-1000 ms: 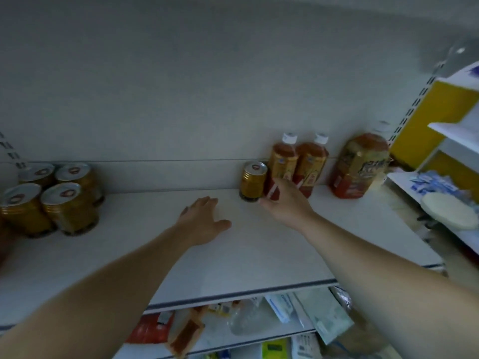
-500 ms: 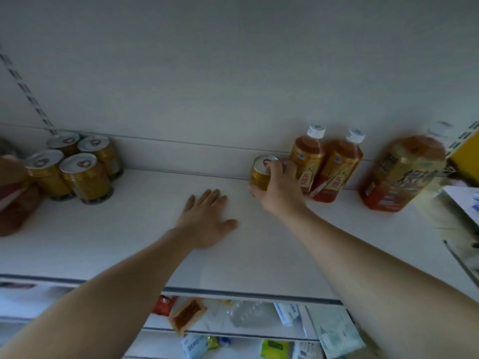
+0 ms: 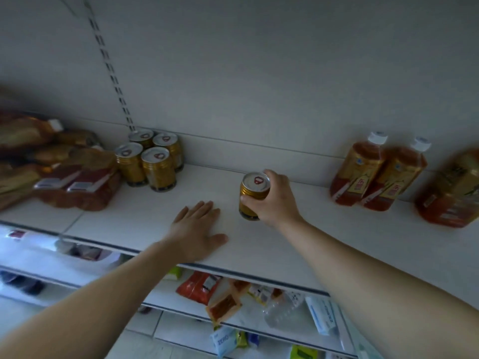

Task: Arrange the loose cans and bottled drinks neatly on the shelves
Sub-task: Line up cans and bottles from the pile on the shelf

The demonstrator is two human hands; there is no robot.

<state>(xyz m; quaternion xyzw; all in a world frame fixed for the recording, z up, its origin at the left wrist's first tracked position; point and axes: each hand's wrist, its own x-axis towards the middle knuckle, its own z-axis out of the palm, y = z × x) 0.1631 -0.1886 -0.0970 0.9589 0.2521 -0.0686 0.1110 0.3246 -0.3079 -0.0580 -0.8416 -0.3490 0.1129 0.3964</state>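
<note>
My right hand (image 3: 276,200) grips a gold can (image 3: 251,193) with a silver lid, upright on the white shelf (image 3: 324,244) near its middle. My left hand (image 3: 195,229) rests flat on the shelf just left of the can, fingers straight. A cluster of several matching gold cans (image 3: 153,161) stands at the back left. Two tea bottles (image 3: 375,172) with white caps stand at the back right, apart from the held can, and a larger tea bottle (image 3: 451,193) sits beyond them at the right edge.
Wrapped bread packs (image 3: 64,174) lie piled at the shelf's left end. The lower shelves hold snack packets (image 3: 207,288), a clear plastic bottle (image 3: 282,312) and small boxes (image 3: 324,317). A slotted upright rail (image 3: 114,79) runs up the back wall.
My right hand closed on the gold can beside the tea bottles and has carried it left, away from them, toward the shelf's middle. My left hand stays flat on the shelf.
</note>
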